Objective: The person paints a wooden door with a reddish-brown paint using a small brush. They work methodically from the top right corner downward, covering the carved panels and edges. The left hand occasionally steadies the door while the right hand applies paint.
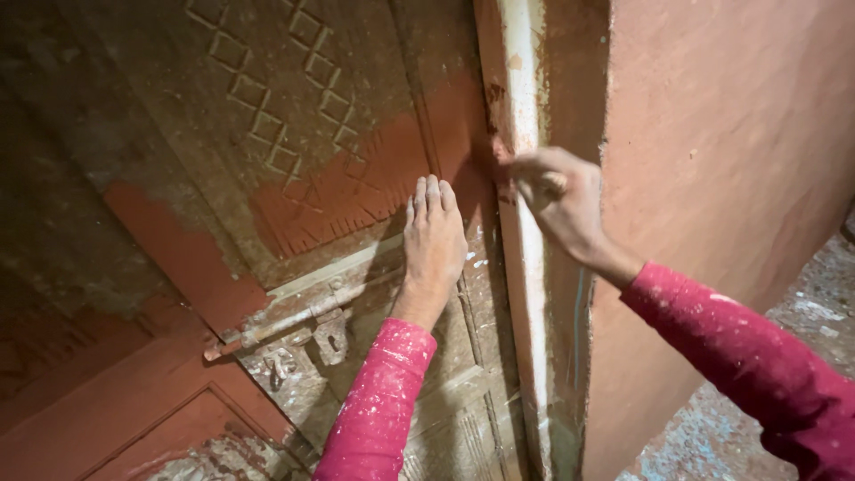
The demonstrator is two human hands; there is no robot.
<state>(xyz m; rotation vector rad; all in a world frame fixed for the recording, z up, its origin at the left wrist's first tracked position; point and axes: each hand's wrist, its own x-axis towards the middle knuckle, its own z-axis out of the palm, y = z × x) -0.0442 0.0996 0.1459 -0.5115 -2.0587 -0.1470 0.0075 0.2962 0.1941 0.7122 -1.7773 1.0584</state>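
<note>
My left hand lies flat, fingers together, on a carved wooden door that is partly covered in red-brown paint. My right hand is closed around a small tool, probably a brush, pressed to the door's edge where fresh red paint shows. The tool itself is mostly hidden by my fingers. Both sleeves are pink and speckled with paint.
A metal slide bolt with a hasp crosses the door below my left hand. A pale, paint-smeared door frame stands beside a reddish plastered wall. Rough, paint-spattered floor shows at the right.
</note>
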